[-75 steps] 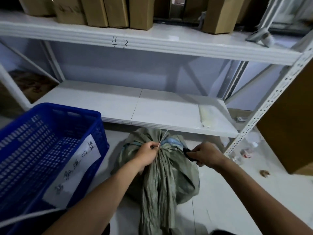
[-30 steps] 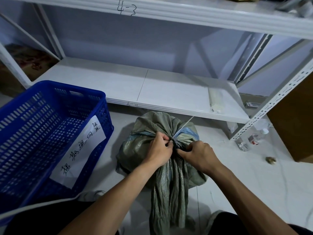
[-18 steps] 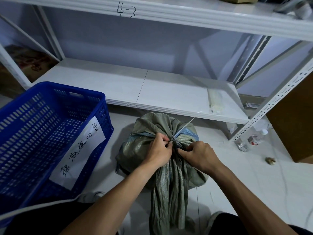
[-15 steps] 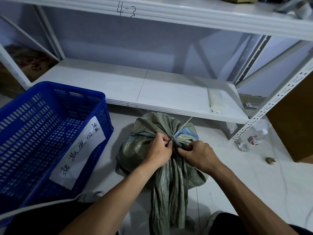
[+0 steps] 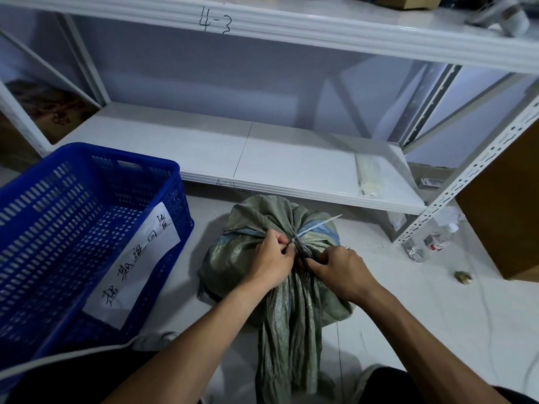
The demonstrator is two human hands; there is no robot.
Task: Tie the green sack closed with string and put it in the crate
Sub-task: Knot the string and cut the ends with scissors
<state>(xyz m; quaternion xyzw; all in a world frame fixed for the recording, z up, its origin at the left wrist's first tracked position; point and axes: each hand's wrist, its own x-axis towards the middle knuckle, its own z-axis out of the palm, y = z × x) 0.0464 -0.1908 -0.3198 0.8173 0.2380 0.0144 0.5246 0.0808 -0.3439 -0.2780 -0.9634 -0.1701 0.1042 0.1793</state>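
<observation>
Here the green sack (image 5: 271, 228) sat on the pale floor (image 5: 423, 301) in front of a white metal shelf (image 5: 291, 158), with the blue crate (image 5: 73, 228) at its nine o'clock and two plastic bottles (image 5: 431, 243) at its three o'clock. Both hands, left hand (image 5: 269, 262) and right hand (image 5: 341, 272), were clenched on the sack's gathered neck, pinching the pale string (image 5: 316, 225), whose knot was hidden between the fingers. The upper shelf edge read "4-3", while the crate's white paper label (image 5: 134, 263) carried handwriting I couldn't make out.
</observation>
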